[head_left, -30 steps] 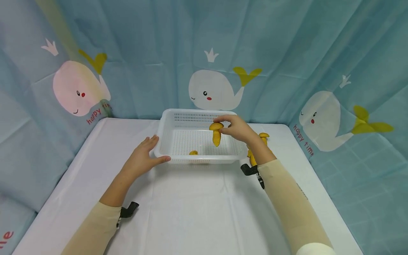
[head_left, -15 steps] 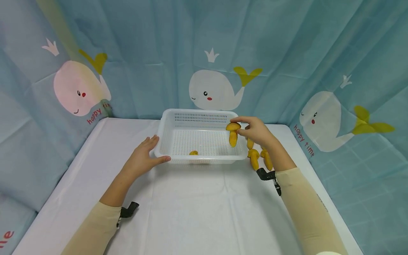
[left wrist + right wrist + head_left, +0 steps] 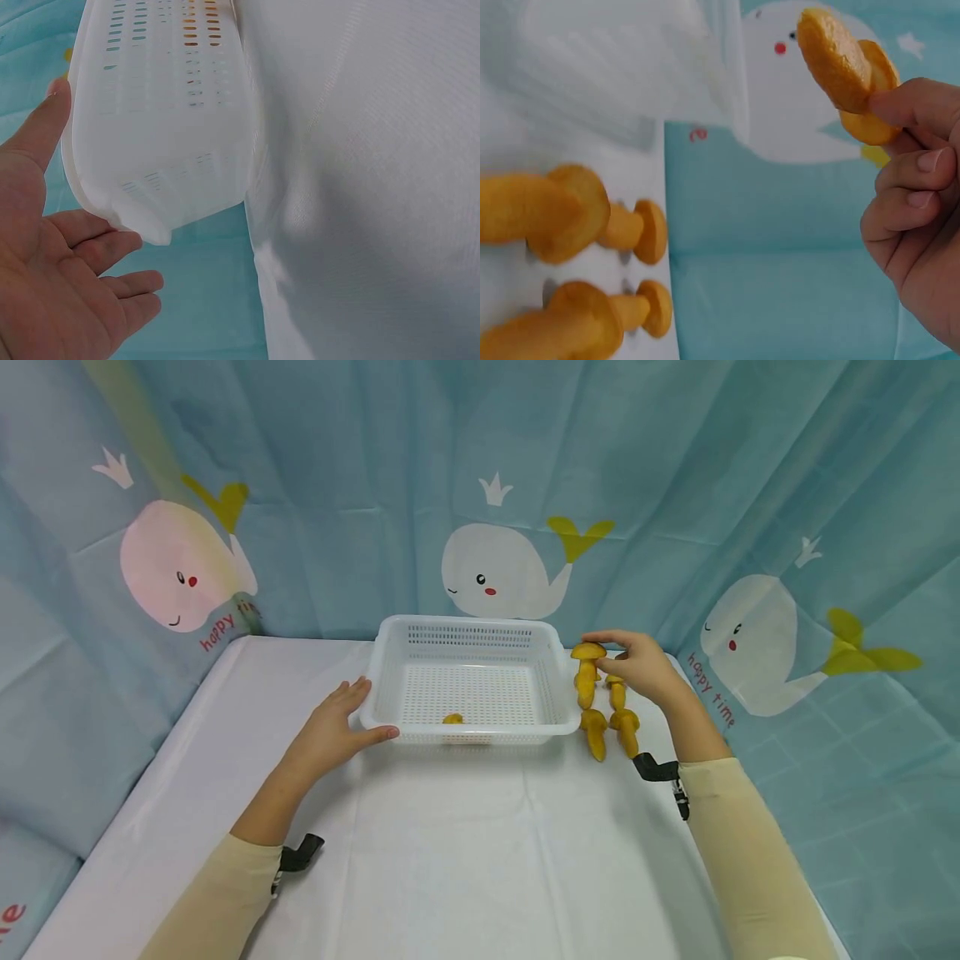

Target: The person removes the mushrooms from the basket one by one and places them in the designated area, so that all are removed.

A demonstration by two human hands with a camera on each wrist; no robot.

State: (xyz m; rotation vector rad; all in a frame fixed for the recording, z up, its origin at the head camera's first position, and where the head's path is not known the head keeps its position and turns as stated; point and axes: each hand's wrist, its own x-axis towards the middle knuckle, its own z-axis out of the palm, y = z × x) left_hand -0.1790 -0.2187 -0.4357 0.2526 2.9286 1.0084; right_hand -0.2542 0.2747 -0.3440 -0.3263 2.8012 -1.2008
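My right hand (image 3: 637, 667) pinches a yellow-brown mushroom (image 3: 587, 652) by its cap between thumb and fingers. Its stem points down in the head view, just right of the basket; the right wrist view shows the same mushroom (image 3: 836, 67) raised. Below lie several similar mushrooms on the cloth, among them a front one (image 3: 595, 732) and one to its right (image 3: 625, 729). A white perforated basket (image 3: 468, 729) stands centrally, with part of a mushroom (image 3: 453, 719) visible behind its front rim. My left hand (image 3: 327, 737) touches the basket's front left corner, thumb along the rim and fingers spread loosely.
White cloth (image 3: 450, 843) covers the table. Blue curtains (image 3: 337, 568) printed with whales rise behind it and at both sides, close to the basket's back. Black wrist mounts (image 3: 302, 853) sit on both sleeves.
My right hand has carried the pinched mushroom rightward, from above the basket to above the mushrooms beside it. My left hand stays at the basket's corner.
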